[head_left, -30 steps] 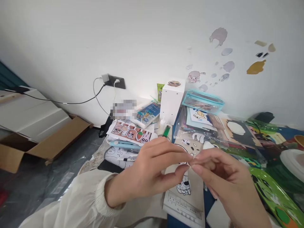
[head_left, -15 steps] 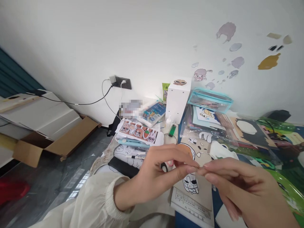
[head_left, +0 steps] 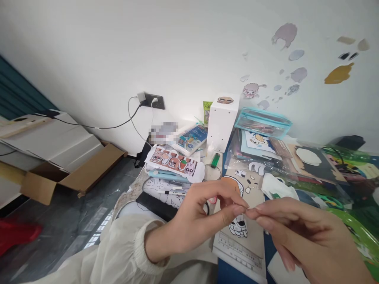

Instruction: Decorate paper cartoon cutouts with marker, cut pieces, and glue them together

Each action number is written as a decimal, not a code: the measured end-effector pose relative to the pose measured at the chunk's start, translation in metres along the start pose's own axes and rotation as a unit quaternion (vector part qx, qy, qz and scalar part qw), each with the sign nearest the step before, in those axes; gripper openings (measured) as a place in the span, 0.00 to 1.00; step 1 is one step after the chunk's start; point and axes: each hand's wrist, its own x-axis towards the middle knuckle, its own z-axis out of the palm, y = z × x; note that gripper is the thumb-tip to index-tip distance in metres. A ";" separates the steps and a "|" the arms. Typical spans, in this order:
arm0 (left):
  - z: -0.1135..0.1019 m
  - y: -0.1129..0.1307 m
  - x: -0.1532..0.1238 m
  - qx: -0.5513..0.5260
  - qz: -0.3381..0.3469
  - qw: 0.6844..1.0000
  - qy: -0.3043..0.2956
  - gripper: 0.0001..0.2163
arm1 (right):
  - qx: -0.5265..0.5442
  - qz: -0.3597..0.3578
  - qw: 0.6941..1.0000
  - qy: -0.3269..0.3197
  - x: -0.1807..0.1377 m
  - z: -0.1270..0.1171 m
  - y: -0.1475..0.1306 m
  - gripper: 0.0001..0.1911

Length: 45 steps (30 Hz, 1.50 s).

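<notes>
My left hand (head_left: 204,219) comes in from the lower left in a cream sleeve (head_left: 130,248), thumb and index finger pinched together. Opposite it, my right hand (head_left: 308,232) is pinched too, and the fingertips of both meet. Whatever lies between them is too small and too covered to name. Below the fingers rests a tan board (head_left: 251,209) with cut-out paper pieces. A bunny-like paper figure (head_left: 238,228) lies on it, partly behind my fingers, and an orange-and-white cut-out (head_left: 235,182) sits above. A printed sheet (head_left: 239,254) shows under the board's near edge.
Left of the board lie a black pouch (head_left: 155,206) and a cartoon sticker strip (head_left: 174,161). Behind stand a green lighter (head_left: 215,161), a white box (head_left: 222,126) and a clear blue-edged case (head_left: 263,121). A green tray (head_left: 352,228) is at right; a cardboard box (head_left: 89,169) sits on the floor.
The view has shifted slightly. Both hands stay pinched together above the board, with only a small movement of the left fingers.
</notes>
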 end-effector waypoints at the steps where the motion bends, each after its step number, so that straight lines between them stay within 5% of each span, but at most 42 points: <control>1: 0.000 -0.001 0.000 -0.002 0.000 1.000 0.002 0.03 | -0.008 -0.002 1.000 0.005 0.000 -0.001 0.001 0.06; 10: 0.003 -0.008 0.001 -0.012 -0.037 0.999 0.011 0.02 | -0.084 -0.113 0.984 0.106 0.005 -0.002 0.007 0.13; 17: 0.005 -0.013 0.002 -0.005 -0.054 0.998 0.012 0.04 | -0.166 -0.213 0.954 0.133 0.004 0.005 0.014 0.06; 27: 0.005 -0.012 0.008 0.033 -0.072 0.997 0.001 0.06 | -0.304 -0.332 0.885 0.122 0.004 0.008 0.031 0.13; 33: 0.004 -0.018 0.010 0.049 -0.113 0.992 -0.007 0.08 | -0.255 -0.242 0.929 0.115 0.010 0.013 0.032 0.06; 40: -0.003 -0.019 0.011 0.081 -0.141 0.986 -0.030 0.09 | -0.026 -0.048 0.996 0.071 0.022 0.014 0.040 0.05; 45: -0.010 -0.025 0.008 0.112 -0.157 0.981 -0.031 0.09 | 0.179 0.144 0.973 -0.027 0.032 0.012 0.051 0.13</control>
